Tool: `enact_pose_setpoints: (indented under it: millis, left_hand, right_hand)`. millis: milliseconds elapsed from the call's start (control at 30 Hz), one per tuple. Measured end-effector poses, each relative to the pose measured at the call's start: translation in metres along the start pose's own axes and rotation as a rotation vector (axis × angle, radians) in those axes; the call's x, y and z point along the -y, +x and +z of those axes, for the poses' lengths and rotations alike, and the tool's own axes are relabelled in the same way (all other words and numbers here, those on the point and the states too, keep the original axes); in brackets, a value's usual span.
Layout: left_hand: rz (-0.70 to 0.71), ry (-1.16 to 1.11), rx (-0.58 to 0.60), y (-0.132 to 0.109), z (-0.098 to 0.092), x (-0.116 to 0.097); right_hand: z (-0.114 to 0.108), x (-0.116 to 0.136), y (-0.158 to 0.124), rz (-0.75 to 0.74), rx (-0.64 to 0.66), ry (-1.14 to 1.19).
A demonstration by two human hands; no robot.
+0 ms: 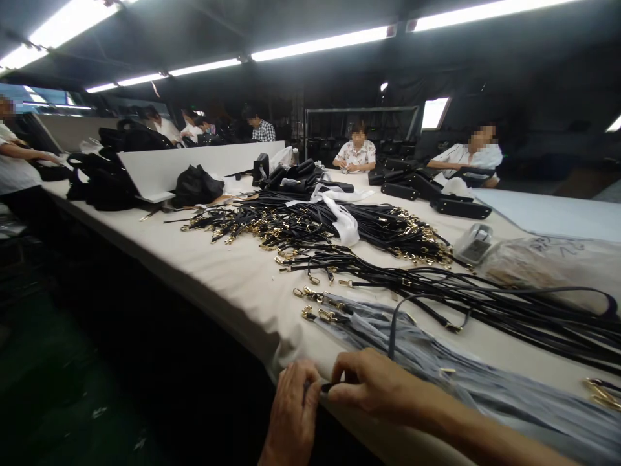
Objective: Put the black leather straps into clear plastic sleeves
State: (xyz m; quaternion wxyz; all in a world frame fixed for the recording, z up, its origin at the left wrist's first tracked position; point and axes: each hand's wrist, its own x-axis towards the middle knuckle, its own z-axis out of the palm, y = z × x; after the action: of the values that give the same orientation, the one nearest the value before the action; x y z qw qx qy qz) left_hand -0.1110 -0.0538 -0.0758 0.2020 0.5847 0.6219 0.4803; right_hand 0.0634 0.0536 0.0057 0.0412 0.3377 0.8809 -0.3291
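Observation:
At the near edge of the table, my left hand (295,404) and my right hand (371,383) are close together. A short bit of black strap (326,388) shows between them. Both hands have their fingers closed on it, the right in a pinch. What lies inside my left fingers is mostly hidden. Beside my right hand, a thin black strap (392,327) rises in a loop. Straps in greyish clear wrapping (436,362), with gold clasps (327,315), lie just beyond my hands.
A large pile of black straps (369,223) with gold hooks covers the middle. Unwrapped straps (451,291) run to the right. A clear plastic bag (548,265) and a small plastic box (474,244) lie at right. Black bags (463,208) and several co-workers are farther back.

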Motion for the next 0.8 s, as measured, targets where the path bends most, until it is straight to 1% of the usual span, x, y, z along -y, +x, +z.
enact_pose_setpoints:
  millis: [67, 100, 133, 200, 267, 333, 400, 433, 467, 500, 533, 600, 667, 700, 733, 800]
  left_hand:
    - [-0.087, -0.029, -0.014, -0.006, -0.002, 0.012]
    - [-0.132, -0.060, -0.025, -0.009, -0.003, 0.015]
    - [-0.160, -0.095, -0.039, -0.010, -0.004, 0.015]
    - [-0.163, -0.159, -0.071, -0.011, -0.005, 0.008]
    - [-0.143, -0.216, -0.056, -0.008, -0.005, -0.004]
    - [-0.138, -0.270, 0.011, -0.004, -0.003, -0.016]
    - [-0.161, -0.317, 0.080, -0.001, 0.001, -0.023]
    - [-0.171, -0.330, 0.087, 0.000, 0.004, -0.025]
    - [-0.172, -0.328, 0.068, -0.001, 0.007, -0.025]
    - [-0.163, -0.309, 0.014, -0.003, 0.010, -0.024]
    - [-0.139, -0.273, -0.066, -0.005, 0.014, -0.022]
    - [-0.057, -0.171, -0.242, -0.011, 0.023, -0.018]
    - [0.027, -0.076, -0.357, -0.017, 0.032, -0.014]
    - [0.051, -0.046, -0.387, -0.019, 0.035, -0.013]
    - [0.058, -0.031, -0.400, -0.020, 0.037, -0.013]
    - [0.021, -0.048, -0.389, -0.019, 0.034, -0.013]
  right_hand:
    - [-0.021, 0.001, -0.006, 0.040, 0.157, 0.240]
    - [-0.028, 0.000, -0.009, 0.059, 0.199, 0.288]
    - [-0.032, -0.001, -0.012, 0.078, 0.200, 0.298]
    - [-0.032, -0.001, -0.014, 0.099, 0.147, 0.257]
    - [-0.025, 0.003, -0.012, 0.106, 0.079, 0.174]
    - [-0.016, 0.010, -0.009, 0.048, 0.000, 0.011]
    - [-0.009, 0.017, -0.007, -0.031, -0.050, -0.204]
    - [-0.007, 0.019, -0.006, -0.058, -0.071, -0.286]
    - [-0.005, 0.021, -0.006, -0.068, -0.093, -0.325]
    - [-0.004, 0.022, -0.006, -0.048, -0.125, -0.311]
    - [-0.003, 0.022, -0.005, -0.008, -0.168, -0.238]
    - [0.001, 0.022, -0.003, 0.119, -0.224, 0.055]
    - [0.010, 0.021, 0.002, 0.251, -0.190, 0.425]
    - [0.016, 0.021, 0.005, 0.286, -0.146, 0.595]
    - [0.021, 0.020, 0.008, 0.281, -0.088, 0.737]
    - [0.029, 0.018, 0.010, 0.199, 0.013, 0.909]
